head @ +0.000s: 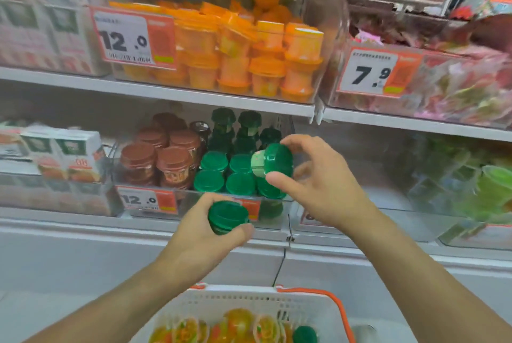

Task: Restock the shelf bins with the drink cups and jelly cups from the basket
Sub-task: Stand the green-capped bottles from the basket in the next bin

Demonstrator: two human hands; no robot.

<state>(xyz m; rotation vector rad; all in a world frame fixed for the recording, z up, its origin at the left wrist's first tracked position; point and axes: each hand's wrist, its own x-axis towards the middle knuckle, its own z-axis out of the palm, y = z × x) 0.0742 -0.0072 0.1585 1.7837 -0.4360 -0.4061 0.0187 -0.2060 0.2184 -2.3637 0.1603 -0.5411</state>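
Green cup, right hand: the right hand (318, 184) pinches a green-lidded drink cup (273, 161) between thumb and fingertips, tilted on its side, over the green row of the lower bin (194, 198).
Green cup, left hand: the left hand (210, 234) wraps round a second green cup (227, 216), lid up, held just in front of the bin's front wall.
Grip risk, right: judged light, since only the fingertips bear on a smooth lid and body; a slip would drop the cup onto the green lids (224, 173) below and could knock them over.
Tilt risk: the cup must be turned upright before release; set down tilted, it would probably lean on its neighbours or roll.
Space risk: the green row looks nearly full at the front, and forcing a cup in could push the brown cups (155, 160) beside it out of line.
Sorting risk: brown and green cups share one bin, touching; a cup put on the wrong side would mix the stock.
Left cup risk: it hangs beyond the shelf edge (138, 229), so a drop would probably miss the bin.
Basket: the white basket (249, 301) sits below both arms, holding jelly cups (238, 326) and another green cup (304, 335).
Upper bin: orange cups (243, 57) fill it, well apart from the hands.
Image limit: motion blur hides the labels.
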